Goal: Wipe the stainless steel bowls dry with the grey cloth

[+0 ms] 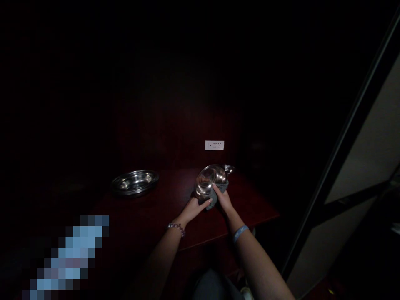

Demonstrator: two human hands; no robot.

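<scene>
The left hand (196, 207) is curled around the lower edge of a shiny round stainless-steel bowl (208, 180), thumb and fingers closed on its rim, holding it tipped on its side with the hollow facing the person. The right hand (223, 200) sits just beside the left one, fingers closed on a crumpled grey cloth (216, 192) that it presses against the underside of the bowl on that side. The bowl is thus held between both hands, raised just above the dark red wooden tabletop (150, 216) rather than resting on it (whether any edge touches the wood is too dark to tell).

A beaded bracelet (176, 227) circles the left wrist and a light blue wristband (240, 233) the right.

Well to the left of the left hand, a wide shallow steel dish (135, 182) lies flat on the tabletop. Beyond the hands, above the held bowl, a small white rectangular wall plate (214, 145) shows on the dark back wall. Right of the right hand runs a dark slanting frame (340, 146) with a pale panel behind it.
</scene>
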